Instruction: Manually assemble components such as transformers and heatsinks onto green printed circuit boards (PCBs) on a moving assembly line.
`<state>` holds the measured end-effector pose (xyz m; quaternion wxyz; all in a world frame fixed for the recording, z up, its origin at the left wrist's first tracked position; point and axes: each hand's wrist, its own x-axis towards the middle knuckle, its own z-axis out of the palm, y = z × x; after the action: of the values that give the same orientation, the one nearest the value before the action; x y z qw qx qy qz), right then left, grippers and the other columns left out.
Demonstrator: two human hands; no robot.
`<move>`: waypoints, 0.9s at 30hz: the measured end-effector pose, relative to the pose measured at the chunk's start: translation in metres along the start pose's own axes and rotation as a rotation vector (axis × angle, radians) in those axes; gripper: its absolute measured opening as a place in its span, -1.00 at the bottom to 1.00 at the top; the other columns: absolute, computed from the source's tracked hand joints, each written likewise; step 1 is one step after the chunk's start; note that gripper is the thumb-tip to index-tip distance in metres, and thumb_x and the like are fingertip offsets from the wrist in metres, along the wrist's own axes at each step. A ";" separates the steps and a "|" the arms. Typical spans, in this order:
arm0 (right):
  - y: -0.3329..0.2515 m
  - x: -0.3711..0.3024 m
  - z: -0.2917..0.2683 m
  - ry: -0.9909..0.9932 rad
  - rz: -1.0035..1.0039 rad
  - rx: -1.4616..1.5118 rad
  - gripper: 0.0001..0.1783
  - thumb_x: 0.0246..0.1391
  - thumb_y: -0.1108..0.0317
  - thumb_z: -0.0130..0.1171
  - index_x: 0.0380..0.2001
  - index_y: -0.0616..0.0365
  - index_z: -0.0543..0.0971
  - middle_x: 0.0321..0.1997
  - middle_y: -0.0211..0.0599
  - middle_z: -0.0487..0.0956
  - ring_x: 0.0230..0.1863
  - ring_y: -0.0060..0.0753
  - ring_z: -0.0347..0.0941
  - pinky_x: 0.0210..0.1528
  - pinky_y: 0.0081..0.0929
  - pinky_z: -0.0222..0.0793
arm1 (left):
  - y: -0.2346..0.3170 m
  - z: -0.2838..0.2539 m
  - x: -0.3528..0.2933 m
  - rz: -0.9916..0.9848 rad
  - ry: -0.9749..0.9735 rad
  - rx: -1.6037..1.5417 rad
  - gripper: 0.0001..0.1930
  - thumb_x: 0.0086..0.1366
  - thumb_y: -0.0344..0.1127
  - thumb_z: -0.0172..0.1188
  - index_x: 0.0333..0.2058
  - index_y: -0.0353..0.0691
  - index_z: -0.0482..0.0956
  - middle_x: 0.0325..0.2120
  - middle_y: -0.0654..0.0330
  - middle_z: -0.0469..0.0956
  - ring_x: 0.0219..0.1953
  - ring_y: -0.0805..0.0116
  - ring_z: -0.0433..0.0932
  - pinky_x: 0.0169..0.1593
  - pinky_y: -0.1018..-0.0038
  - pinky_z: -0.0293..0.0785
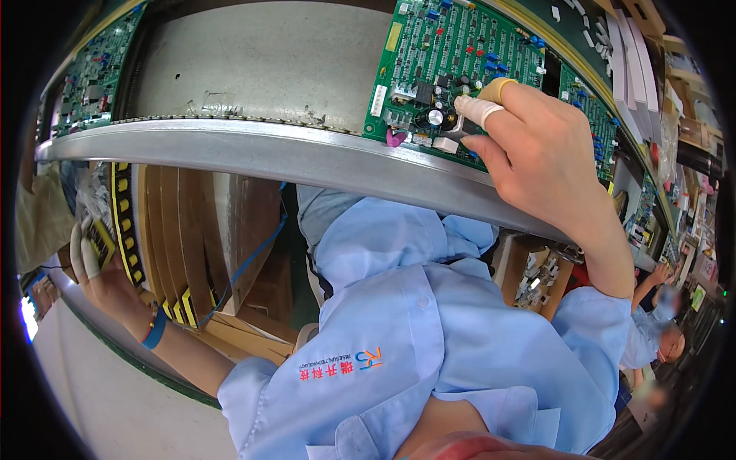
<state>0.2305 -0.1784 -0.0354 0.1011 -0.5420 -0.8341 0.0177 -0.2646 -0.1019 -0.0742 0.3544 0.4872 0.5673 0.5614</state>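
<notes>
the right hand (544, 146) presses a small part with its covered fingertips (477, 110) onto the green circuit board (460, 54) on the conveyor. the metal rail (253, 149) runs in front. the left hand (100, 272) grasps a yellow-black component (100, 241) beside the cardboard trays (180, 238).

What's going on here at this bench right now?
A person in a light blue shirt works at a conveyor line. Their right hand, with finger cots on the fingertips, presses a small part onto a green circuit board that sits on the conveyor's metal rail. Their left hand reaches down to the side and grips a small black-and-yellow component beside a tray of similar parts. More boards lie along the line.
</notes>
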 end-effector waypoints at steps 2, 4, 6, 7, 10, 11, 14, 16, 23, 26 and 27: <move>0.002 0.001 0.000 0.012 -0.024 0.005 -0.88 -0.17 0.40 0.23 -0.52 0.17 0.52 -0.52 -0.35 0.36 -0.45 -0.34 0.45 -0.53 -0.39 0.35 | 0.001 0.026 0.002 -0.039 -0.115 -0.070 -0.63 0.39 -0.35 -0.03 0.09 -0.43 0.41 0.07 -0.01 0.45 0.08 0.26 0.48 0.03 0.39 0.51; 0.003 0.001 0.001 -0.026 -0.120 -0.060 -0.88 -0.14 0.36 0.21 -0.52 0.17 0.52 -0.51 -0.35 0.36 -0.45 -0.33 0.44 -0.53 -0.40 0.36 | 0.003 0.053 0.001 -0.050 -0.215 -0.096 -0.59 0.37 -0.31 0.03 0.11 -0.43 0.39 0.08 -0.01 0.43 0.08 0.24 0.47 0.04 0.41 0.49; 0.004 0.001 0.001 -0.011 -0.117 -0.062 -0.87 -0.12 0.35 0.20 -0.53 0.17 0.52 -0.52 -0.35 0.35 -0.45 -0.34 0.44 -0.53 -0.40 0.37 | 0.012 0.083 -0.007 -0.060 -0.316 -0.115 -0.54 0.34 -0.27 0.08 0.13 -0.43 0.37 0.10 -0.01 0.42 0.08 0.23 0.47 0.06 0.43 0.48; 0.003 0.000 0.001 0.002 -0.117 -0.068 -0.86 -0.11 0.33 0.19 -0.53 0.17 0.51 -0.52 -0.35 0.35 -0.45 -0.34 0.43 -0.53 -0.40 0.37 | 0.016 0.096 -0.012 -0.063 -0.413 -0.169 -0.46 0.28 -0.22 0.17 0.14 -0.43 0.34 0.11 -0.01 0.40 0.09 0.22 0.47 0.07 0.44 0.46; 0.004 -0.002 -0.005 -0.054 -0.081 -0.054 -0.80 -0.16 0.36 0.25 -0.39 0.17 0.58 -0.46 -0.34 0.41 -0.43 -0.31 0.46 -0.51 -0.39 0.38 | 0.031 0.134 -0.023 -0.087 -0.638 -0.166 -0.13 -0.05 -0.10 0.45 0.18 -0.42 0.30 0.14 -0.05 0.37 0.11 0.19 0.44 0.15 0.37 0.37; 0.005 -0.004 -0.010 -0.046 -0.066 -0.062 -0.80 -0.16 0.36 0.25 -0.39 0.17 0.58 -0.46 -0.34 0.41 -0.43 -0.31 0.46 -0.51 -0.39 0.38 | 0.035 0.148 -0.026 -0.088 -0.701 -0.115 -0.08 -0.12 -0.09 0.49 0.18 -0.43 0.31 0.13 -0.06 0.37 0.12 0.19 0.43 0.18 0.34 0.34; 0.018 -0.015 -0.020 0.033 0.086 0.116 -0.38 -0.21 0.55 0.33 0.04 0.03 0.56 -0.20 -0.23 0.58 -0.45 -0.37 0.46 -0.47 -0.51 0.33 | 0.054 0.188 -0.043 -0.131 -0.803 -0.067 -0.16 -0.09 -0.24 0.49 0.16 -0.44 0.32 0.10 -0.02 0.40 0.12 0.20 0.43 0.20 0.33 0.31; 0.024 -0.023 -0.025 0.204 0.286 0.354 -0.41 -0.14 0.62 0.28 0.06 0.01 0.56 -0.26 -0.41 0.58 -0.54 -0.70 0.27 -0.53 -0.67 0.16 | 0.059 0.221 -0.048 -0.027 -0.937 -0.164 -0.18 0.00 -0.26 0.44 0.21 -0.41 0.25 0.10 -0.01 0.40 0.11 0.22 0.42 0.19 0.34 0.32; 0.034 -0.026 -0.047 0.436 0.622 0.474 -0.62 0.01 0.55 0.25 -0.03 0.27 0.56 -0.37 -0.35 0.59 -0.64 -0.72 0.22 -0.60 -0.68 0.11 | 0.094 0.304 -0.062 0.561 -1.101 0.228 -0.08 0.02 -0.29 0.40 0.30 -0.35 0.06 0.01 -0.05 0.44 0.03 0.26 0.45 0.11 0.38 0.40; 0.042 -0.035 -0.042 0.602 0.554 0.517 -0.57 -0.07 0.59 0.27 -0.04 0.26 0.56 -0.34 -0.33 0.58 -0.65 -0.70 0.22 -0.60 -0.68 0.11 | 0.107 0.321 -0.073 0.698 -1.137 0.345 -0.10 -0.05 -0.39 0.39 0.29 -0.28 0.14 -0.07 0.10 0.54 0.02 0.24 0.48 0.20 0.32 0.27; 0.054 -0.044 -0.034 0.628 0.525 0.521 -0.58 -0.07 0.60 0.26 -0.05 0.26 0.57 -0.34 -0.31 0.58 -0.65 -0.70 0.23 -0.60 -0.68 0.12 | 0.109 0.330 -0.074 0.917 -1.147 0.452 -0.10 -0.07 -0.39 0.39 0.28 -0.28 0.17 -0.10 0.16 0.57 0.01 0.21 0.48 0.25 0.28 0.20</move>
<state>0.3031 -0.1992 -0.0161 0.4723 -0.6700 -0.5662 0.0865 0.0858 -0.0875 -0.0170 0.2169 0.9493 0.1368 0.1820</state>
